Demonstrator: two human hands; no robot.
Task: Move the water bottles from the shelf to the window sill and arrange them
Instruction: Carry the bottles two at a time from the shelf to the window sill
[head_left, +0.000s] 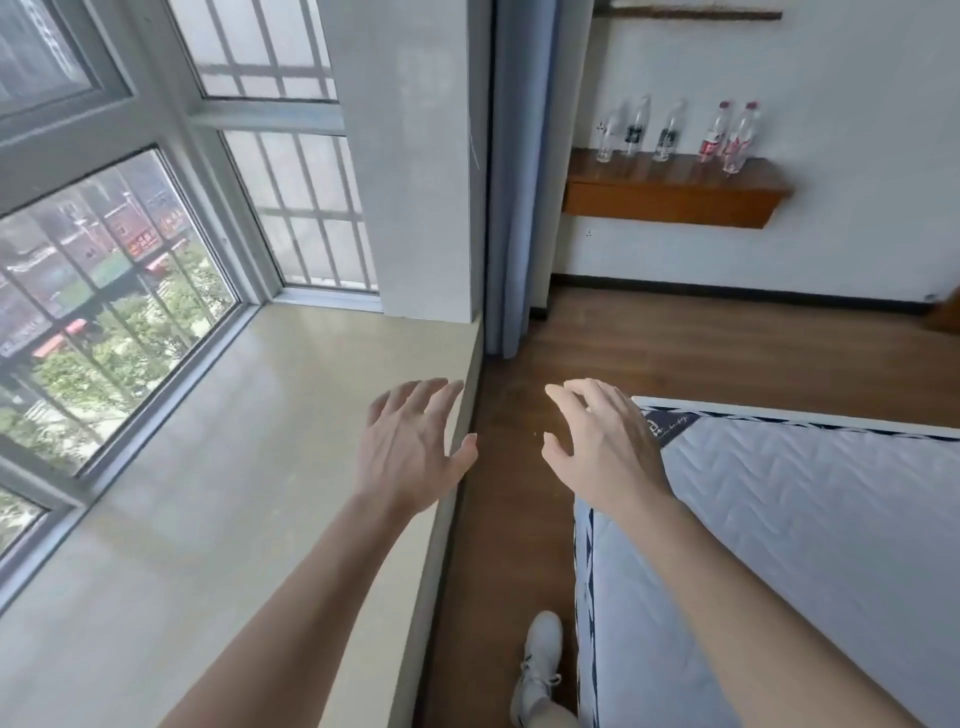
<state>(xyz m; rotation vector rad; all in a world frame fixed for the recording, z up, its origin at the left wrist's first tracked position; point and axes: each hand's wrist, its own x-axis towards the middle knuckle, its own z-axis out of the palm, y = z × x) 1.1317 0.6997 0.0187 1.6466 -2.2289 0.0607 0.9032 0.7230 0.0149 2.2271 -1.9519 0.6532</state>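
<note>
1. Five water bottles (670, 132) sit on the shelf (670, 200), far from the window sill (260, 415).
2. Red and dark labels, text too blurry.
3. Left hand (410, 447) and right hand (597, 447) both spread, empty.

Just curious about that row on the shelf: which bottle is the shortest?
The leftmost bottle on the shelf, nearest the curtain; all the rest stand visibly taller.
</note>
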